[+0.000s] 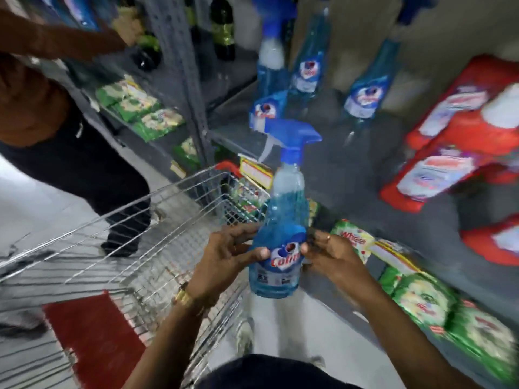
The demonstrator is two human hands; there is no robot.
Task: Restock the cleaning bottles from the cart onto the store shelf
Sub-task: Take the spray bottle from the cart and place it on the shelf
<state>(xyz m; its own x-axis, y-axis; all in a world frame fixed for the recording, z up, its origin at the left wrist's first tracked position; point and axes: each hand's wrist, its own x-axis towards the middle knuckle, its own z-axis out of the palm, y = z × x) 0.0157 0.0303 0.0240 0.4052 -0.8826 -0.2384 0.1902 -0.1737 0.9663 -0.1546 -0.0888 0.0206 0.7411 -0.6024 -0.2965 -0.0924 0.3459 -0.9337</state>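
The store shelf (351, 153) is the largest item, a grey deck running ahead of and above both my hands. To the left of my left hand stands the wire cart (134, 220), its rim tilted across the frame, with a red panel (95, 341) at its near end, below my left wrist. Beyond the cart, further left, a second person (56, 113) in dark clothing reaches toward the neighbouring shelf bay.

Up and to the right of my right hand, red detergent packs (449, 136) lie stacked on the shelf deck. Below and right of that hand, green detergent packs (421, 304) lie in a row on a lower level.

Straight ahead of my hands, at the back of the deck, three shelved spray bottles (309, 66) of blue liquid stand upright, motion-blurred.

The spray bottle (280, 234) in my grip is upright, between cart and shelf, blue trigger head uppermost, its nozzle pointing right.

My left hand (222, 265) is closed on the bottle's lower left side, thumb across the label. My right hand (331, 254) is closed on the lower right side, thumb touching the label edge. A gold watch (184, 297) sits on my left wrist; a ring (328, 236) is on a right finger.
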